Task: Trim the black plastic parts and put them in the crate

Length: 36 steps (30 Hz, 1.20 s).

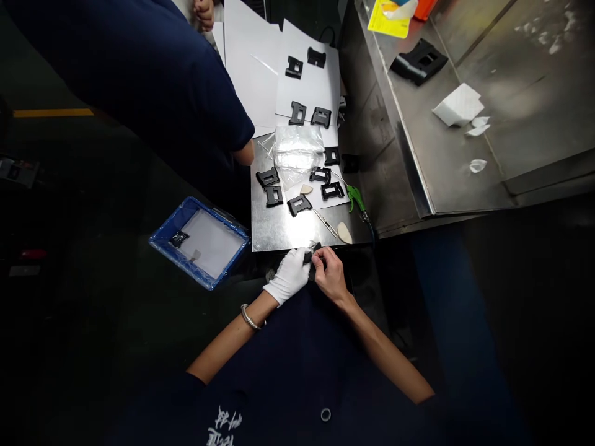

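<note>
My left hand (pixel 289 276), in a white glove, is closed on a small black part (pixel 313 253) just off the near edge of the metal table (pixel 274 233). My bare right hand (pixel 331 272) is closed at the right side of the same part, its fingers pinched together; whether they hold something else is too small to tell. Much of the part is hidden by the fingers. On the table beyond lie several black frame-shaped parts (pixel 299 205), a thin metal tool (pixel 325 223), a cream pad (pixel 344 233) and a smaller pad (pixel 306 189).
A green air gun (pixel 356 198) rests at the table's right edge. Clear plastic bags (pixel 298 148) and white sheets (pixel 253 68) lie farther back. A blue bin (pixel 186 266) stands left, near another person (pixel 186 80). At right is a metal bench (pixel 465 179).
</note>
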Each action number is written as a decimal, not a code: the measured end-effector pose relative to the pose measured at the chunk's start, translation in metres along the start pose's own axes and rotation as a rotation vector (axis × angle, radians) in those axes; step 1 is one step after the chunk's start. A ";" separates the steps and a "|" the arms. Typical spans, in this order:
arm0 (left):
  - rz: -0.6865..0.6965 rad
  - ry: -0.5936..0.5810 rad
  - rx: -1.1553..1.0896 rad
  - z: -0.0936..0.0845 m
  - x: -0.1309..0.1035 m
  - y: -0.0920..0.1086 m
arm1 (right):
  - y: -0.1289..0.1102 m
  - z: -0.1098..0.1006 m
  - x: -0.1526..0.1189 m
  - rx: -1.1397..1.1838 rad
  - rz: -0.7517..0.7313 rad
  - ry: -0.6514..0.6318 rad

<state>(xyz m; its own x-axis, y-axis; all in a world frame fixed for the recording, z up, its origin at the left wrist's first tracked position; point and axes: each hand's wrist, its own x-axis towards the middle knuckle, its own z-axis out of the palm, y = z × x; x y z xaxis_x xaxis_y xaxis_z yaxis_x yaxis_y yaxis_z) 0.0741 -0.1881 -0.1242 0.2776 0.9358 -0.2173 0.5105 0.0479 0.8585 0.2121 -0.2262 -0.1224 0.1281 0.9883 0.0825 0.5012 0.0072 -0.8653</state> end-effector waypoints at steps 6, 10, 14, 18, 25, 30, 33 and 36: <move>-0.086 0.240 -0.393 0.013 0.002 0.002 | 0.011 0.007 -0.002 -0.017 -0.004 0.003; -0.126 0.266 -0.367 0.031 -0.001 -0.003 | 0.007 0.011 0.002 -0.040 -0.022 -0.032; -0.132 0.189 -0.244 0.030 -0.005 -0.010 | 0.000 0.011 0.007 0.006 -0.093 -0.011; -0.155 0.135 -0.178 0.022 0.000 -0.013 | 0.003 0.010 0.006 0.016 -0.105 -0.024; -0.247 0.307 -0.385 0.034 0.012 -0.016 | 0.020 0.023 -0.004 -0.031 -0.075 -0.110; -0.286 0.365 -0.627 0.048 0.013 -0.024 | 0.021 0.029 0.001 -0.119 -0.159 -0.171; -0.265 0.326 -0.739 0.048 0.007 -0.029 | 0.022 0.026 0.005 -0.013 -0.142 -0.161; -0.285 0.306 -0.790 0.045 -0.007 -0.037 | 0.023 0.022 0.005 0.087 -0.090 -0.211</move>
<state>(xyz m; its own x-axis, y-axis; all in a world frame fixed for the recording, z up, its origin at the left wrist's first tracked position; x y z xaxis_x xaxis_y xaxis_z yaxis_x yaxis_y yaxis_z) 0.0895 -0.2122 -0.1750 -0.0615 0.8986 -0.4344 -0.2141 0.4132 0.8851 0.2049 -0.2181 -0.1527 -0.0996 0.9930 0.0640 0.4257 0.1007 -0.8992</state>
